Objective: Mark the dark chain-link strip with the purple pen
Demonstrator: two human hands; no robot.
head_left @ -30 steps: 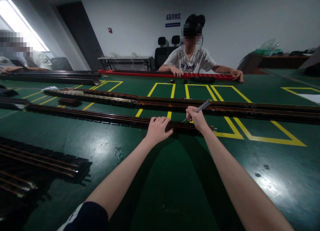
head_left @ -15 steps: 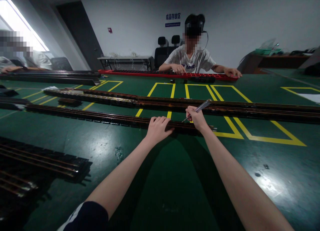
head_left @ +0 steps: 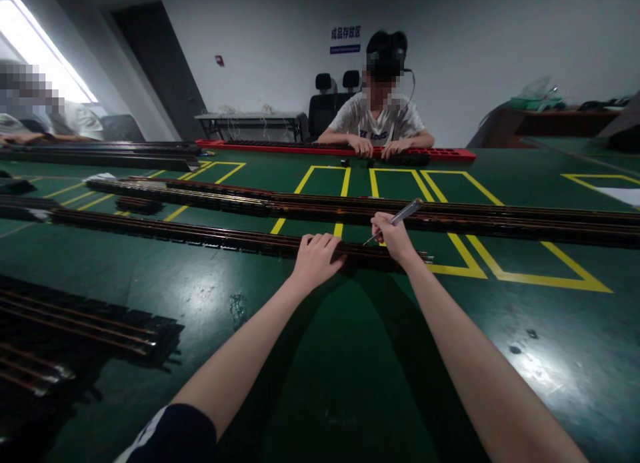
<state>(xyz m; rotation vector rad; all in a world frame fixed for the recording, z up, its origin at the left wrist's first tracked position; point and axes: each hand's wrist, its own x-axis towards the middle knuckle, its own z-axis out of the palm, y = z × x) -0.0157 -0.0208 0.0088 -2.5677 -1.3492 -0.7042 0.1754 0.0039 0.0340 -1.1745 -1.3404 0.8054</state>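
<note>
A long black strip with copper-coloured rods (head_left: 200, 235) lies across the green table in front of me. My left hand (head_left: 316, 257) grips it near its right end, fingers over the far side and thumb along the near side. In my right hand (head_left: 391, 236) is a screwdriver (head_left: 407, 212), its handle slanting up to the right. Its thin shaft slopes down to the strip just right of my left hand; whether the tip touches is too small to tell. Rod ends show beyond my right wrist.
Behind the strip lies another long row of similar strips (head_left: 475, 216). More strips (head_left: 85, 316) are stacked at the near left. Across the table (head_left: 200, 329), a person (head_left: 377, 119) works at a red frame (head_left: 450, 155). Another person (head_left: 75, 119) sits at the far left.
Across the table, the person's hand has moved from the red frame's right end towards its middle, beside the other hand. My own hands and the screwdriver have barely moved.
</note>
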